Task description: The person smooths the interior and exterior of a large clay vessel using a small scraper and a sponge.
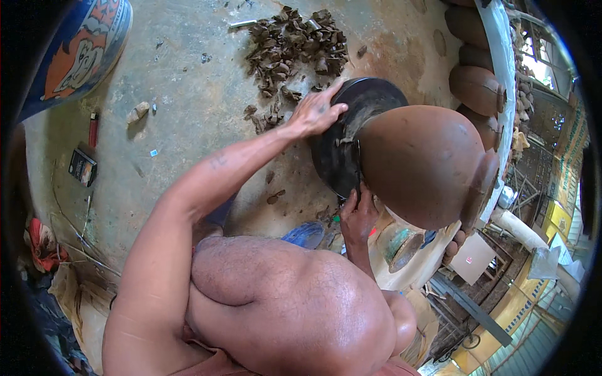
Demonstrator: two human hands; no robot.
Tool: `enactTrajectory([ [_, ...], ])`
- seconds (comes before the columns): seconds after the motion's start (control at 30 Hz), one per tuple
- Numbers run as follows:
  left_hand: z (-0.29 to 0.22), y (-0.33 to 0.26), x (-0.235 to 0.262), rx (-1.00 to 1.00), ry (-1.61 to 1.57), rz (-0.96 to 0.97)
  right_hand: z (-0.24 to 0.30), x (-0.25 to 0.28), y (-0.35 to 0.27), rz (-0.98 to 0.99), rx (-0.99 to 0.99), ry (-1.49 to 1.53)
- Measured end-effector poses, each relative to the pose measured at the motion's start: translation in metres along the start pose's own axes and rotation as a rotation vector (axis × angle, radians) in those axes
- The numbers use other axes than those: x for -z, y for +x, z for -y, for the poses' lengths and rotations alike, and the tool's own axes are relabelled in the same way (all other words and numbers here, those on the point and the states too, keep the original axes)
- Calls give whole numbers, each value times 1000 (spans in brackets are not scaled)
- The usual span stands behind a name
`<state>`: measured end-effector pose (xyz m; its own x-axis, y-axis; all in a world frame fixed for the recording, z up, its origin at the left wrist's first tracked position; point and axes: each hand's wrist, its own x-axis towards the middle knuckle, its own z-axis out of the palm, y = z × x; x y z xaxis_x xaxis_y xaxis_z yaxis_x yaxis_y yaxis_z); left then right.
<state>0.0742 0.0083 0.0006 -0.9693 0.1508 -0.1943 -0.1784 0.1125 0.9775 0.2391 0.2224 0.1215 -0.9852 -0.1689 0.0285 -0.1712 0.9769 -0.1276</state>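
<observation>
In the head view, a person's hands stand apart at a black disc [330, 160]: the left hand [320, 114] spread on its rim at ten o'clock, the right hand [360, 213] curled at six, its grip unclear. A brown clay pot [420, 166] overlaps the disc at four; dark scraps [295, 50] lie at eleven.

The left arm [213, 172] reaches forward; the left hand [318, 114] parts its fingers. The right hand [359, 217] points fingers forward.
</observation>
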Motion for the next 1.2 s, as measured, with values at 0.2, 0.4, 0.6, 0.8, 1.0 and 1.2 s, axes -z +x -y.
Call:
enactTrajectory([
  [0.2,-35,68,10,93,91,166,-29,0,-17,40,0,-10],
  [0.4,-26,115,-16,-126,308,128,-65,5,-18,71,118,30],
  [0.6,-25,76,-13,-696,818,219,-77,2,-19,92,98,72],
  [0.8,-24,-41,24,-737,621,619,-58,-7,-33,18,82,161],
  [1.0,-19,-103,7,-196,58,-89,-2,-7,-7,6,-57,107],
  [1.2,8,-84,-40,103,-99,-93,19,-13,11,-7,-142,91],
])
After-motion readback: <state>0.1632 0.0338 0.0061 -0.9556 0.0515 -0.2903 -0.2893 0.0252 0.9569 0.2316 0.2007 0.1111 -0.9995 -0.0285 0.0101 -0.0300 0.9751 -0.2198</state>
